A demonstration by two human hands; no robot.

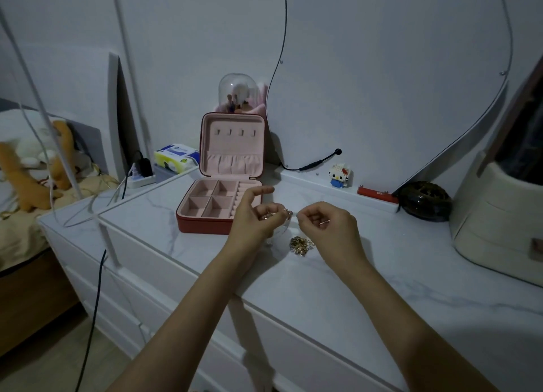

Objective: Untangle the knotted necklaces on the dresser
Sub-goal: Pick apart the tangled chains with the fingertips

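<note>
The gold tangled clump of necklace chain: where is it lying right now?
In the head view, the gold tangled clump of chain lies on the white marble-patterned dresser top, just below the right hand, right of the left wrist.

White marble-look dresser (338,288): open pink jewelry box (219,203), gold necklace tangle (300,246), toy figure (340,175), dark helmet (424,201), cream organizer (496,215).

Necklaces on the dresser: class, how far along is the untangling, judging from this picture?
Done: nothing visibly; the open jewellery box looks empty. In hand: the left hand and right hand pinch a thin chain between them. Left: a knotted pile lies on the dresser.
</note>
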